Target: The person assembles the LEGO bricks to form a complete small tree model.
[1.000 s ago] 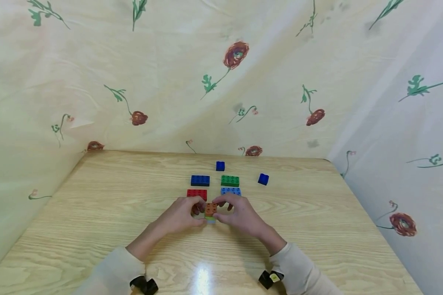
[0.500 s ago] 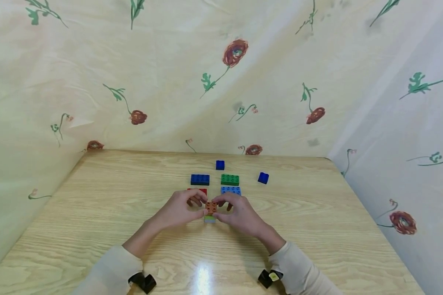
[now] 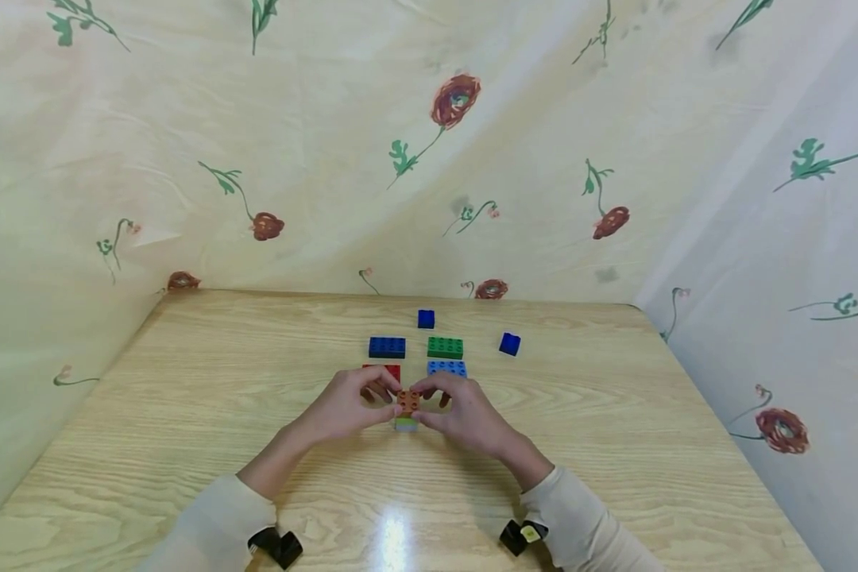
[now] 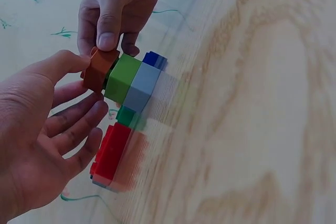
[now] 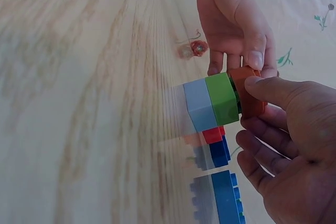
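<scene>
An orange building brick [image 3: 408, 402] tops a small stack, over a lime green brick [image 4: 123, 80] and a pale blue brick [image 4: 142, 85] that stands on the table. Dark green studs show in a narrow gap under the orange brick, which sits slightly tilted in both wrist views. From the left, my left hand [image 3: 349, 407] pinches the orange brick between thumb and fingertips. My right hand [image 3: 466, 409] pinches the same brick from the opposite side. In the right wrist view both thumbs lie against its near face.
Behind the hands lie a red brick [image 3: 389, 369], a blue brick [image 3: 446, 368], a dark blue brick [image 3: 388, 348] and a green brick [image 3: 446, 348]. Two small blue bricks, one at the back [image 3: 426, 319] and another to the right [image 3: 510, 344], lie farther off. Flowered cloth hangs behind the table.
My left hand has shifted up from lower beside the stack, and its thumb is now at the orange brick. That brick has tilted a little. My right hand has barely moved.
</scene>
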A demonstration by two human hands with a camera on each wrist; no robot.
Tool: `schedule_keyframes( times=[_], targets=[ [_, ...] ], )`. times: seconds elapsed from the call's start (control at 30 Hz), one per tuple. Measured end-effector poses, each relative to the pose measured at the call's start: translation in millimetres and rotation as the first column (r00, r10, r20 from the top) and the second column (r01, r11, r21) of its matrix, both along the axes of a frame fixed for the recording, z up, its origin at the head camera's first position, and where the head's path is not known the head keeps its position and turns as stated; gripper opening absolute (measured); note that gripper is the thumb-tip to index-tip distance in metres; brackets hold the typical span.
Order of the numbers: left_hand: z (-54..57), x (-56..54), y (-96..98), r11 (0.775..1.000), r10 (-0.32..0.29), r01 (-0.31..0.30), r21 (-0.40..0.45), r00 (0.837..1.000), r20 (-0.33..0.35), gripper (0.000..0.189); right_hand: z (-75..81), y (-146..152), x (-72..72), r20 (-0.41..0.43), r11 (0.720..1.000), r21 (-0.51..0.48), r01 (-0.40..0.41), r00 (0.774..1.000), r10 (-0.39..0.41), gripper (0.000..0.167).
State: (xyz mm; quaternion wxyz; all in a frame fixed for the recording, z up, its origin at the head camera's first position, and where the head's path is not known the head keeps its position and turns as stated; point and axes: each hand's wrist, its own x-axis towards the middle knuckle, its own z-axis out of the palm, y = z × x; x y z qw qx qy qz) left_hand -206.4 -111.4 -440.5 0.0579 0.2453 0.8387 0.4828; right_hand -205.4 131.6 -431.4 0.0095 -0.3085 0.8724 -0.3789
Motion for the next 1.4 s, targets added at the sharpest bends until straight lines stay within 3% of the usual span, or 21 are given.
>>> schedule_keyframes(
  times=[0.67, 0.87, 1.13, 1.27, 1.4],
  targets=[
    [-1.0, -4.8, 1.4, 0.999, -0.014, 0.012, 0.034, 0.998, 0.066, 0.017, -0.9, 5.4, -6.9, 0.044, 1.0, -0.008, -0.027, 0.999, 0.027, 0.028],
    [-1.1, -4.1, 0.8, 0.999, -0.007, 0.004, 0.039, 0.997, 0.079, 0.016, -3.1, 4.0, -9.1, 0.002, 0.998, -0.008, -0.063, 0.998, 0.063, 0.027],
    [-1.9, -1.3, 0.5, 1.0, -0.02, 0.018, 0.02, 0.996, 0.086, 0.017, -4.5, 3.4, -6.7, 0.021, 0.999, 0.001, -0.047, 0.999, 0.047, 0.028],
    [1.8, -4.9, -3.7, 0.999, -0.039, 0.04, -0.004, 0.994, 0.098, 0.017, -3.9, 3.6, -3.7, 0.036, 1.0, 0.015, -0.026, 0.999, 0.026, 0.028],
    [8.0, -14.0, -10.7, 1.0, 0.016, -0.015, -0.024, 0.999, 0.044, 0.02, -0.7, 3.8, -1.1, 0.043, 0.999, 0.033, -0.024, 0.999, 0.023, 0.029]
  ],
)
